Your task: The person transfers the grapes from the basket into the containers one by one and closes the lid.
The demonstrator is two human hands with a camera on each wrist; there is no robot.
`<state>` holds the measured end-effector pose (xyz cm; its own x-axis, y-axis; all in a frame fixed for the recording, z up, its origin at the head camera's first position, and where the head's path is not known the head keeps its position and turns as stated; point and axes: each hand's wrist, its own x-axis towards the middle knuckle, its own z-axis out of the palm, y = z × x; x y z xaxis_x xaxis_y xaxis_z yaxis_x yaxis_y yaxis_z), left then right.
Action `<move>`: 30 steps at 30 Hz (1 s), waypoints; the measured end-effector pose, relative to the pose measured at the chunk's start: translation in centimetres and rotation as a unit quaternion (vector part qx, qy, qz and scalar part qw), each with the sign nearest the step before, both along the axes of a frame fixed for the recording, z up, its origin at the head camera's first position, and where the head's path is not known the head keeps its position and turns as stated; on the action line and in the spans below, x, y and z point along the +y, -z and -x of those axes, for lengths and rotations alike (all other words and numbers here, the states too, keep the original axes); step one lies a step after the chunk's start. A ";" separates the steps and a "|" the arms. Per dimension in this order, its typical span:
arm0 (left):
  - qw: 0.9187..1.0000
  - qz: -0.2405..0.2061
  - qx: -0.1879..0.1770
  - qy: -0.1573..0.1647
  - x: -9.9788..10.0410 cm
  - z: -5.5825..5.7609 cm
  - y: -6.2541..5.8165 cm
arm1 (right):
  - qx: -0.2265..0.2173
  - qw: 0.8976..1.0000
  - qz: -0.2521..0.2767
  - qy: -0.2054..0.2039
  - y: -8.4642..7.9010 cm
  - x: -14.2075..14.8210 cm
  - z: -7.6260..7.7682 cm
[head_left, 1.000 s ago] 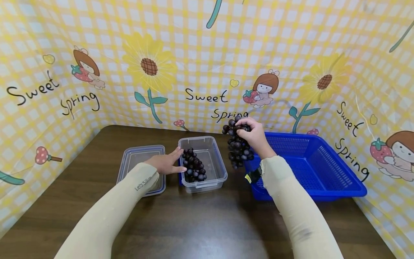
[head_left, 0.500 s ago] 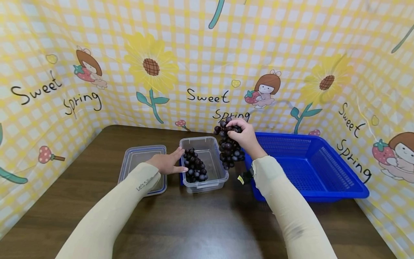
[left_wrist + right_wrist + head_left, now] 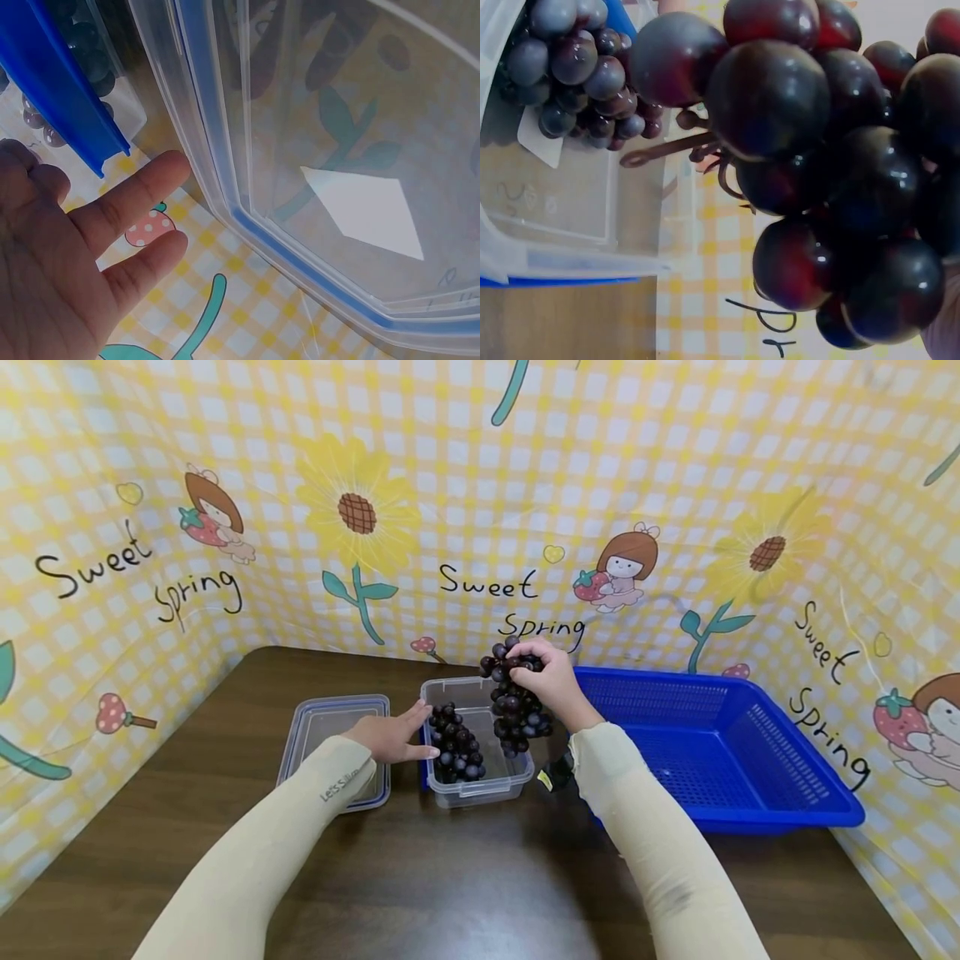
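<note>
My right hand (image 3: 553, 681) pinches a bunch of dark grapes (image 3: 517, 714) near its top. The bunch hangs over the right side of a clear plastic container (image 3: 480, 789). Inside that container, along its left side, lies another bunch of grapes (image 3: 456, 747). My left hand (image 3: 390, 732) is at the container's left rim with fingers spread and nearly straight, thumb over the edge. In the right wrist view the held grapes (image 3: 840, 165) fill much of the frame, with a stem sticking out.
A clear lid with a blue seal (image 3: 307, 731) lies on the table left of the container, partly under my left arm. To the right stands a blue plastic basket (image 3: 772, 818). A patterned cloth (image 3: 465, 485) hangs behind the brown table (image 3: 450, 885).
My right hand has carried the hanging grapes leftward, from beside the basket to over the container's right side. My left hand has stayed at the container's rim.
</note>
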<state>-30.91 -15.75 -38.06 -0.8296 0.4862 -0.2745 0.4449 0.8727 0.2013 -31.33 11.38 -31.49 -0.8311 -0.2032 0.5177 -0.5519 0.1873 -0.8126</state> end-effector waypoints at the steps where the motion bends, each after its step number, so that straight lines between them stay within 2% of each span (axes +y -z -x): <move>1: 1.000 0.001 0.000 0.000 0.0 0.0 -0.1 | 0.003 1.000 0.000 -0.001 0.0 -0.1 0.0; 9: 1.000 0.010 -0.007 -0.004 0.4 0.2 -0.5 | 0.012 1.000 -0.007 -0.016 1.0 -0.9 -0.1; 14: 1.000 0.007 -0.012 -0.002 0.3 0.3 -0.3 | 0.011 0.999 -0.006 -0.031 1.7 -1.3 -0.2; 20: 1.000 0.010 -0.012 -0.002 0.2 0.4 -0.1 | -0.001 0.999 -0.016 -0.028 2.1 -1.7 -0.4; 25: 1.000 0.012 -0.013 -0.004 0.2 0.4 0.0 | -0.024 0.997 -0.057 -0.036 2.1 -1.9 -0.5; 30: 1.000 0.015 -0.009 -0.007 0.0 0.4 0.1 | -0.023 0.992 -0.116 -0.040 2.3 -2.0 -0.4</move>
<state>-31.32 -15.74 -38.20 -0.8315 0.4653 -0.3034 0.4286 0.8849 0.1825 -30.90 9.41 -33.78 -0.8293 -0.3785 0.4111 -0.5358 0.3295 -0.7774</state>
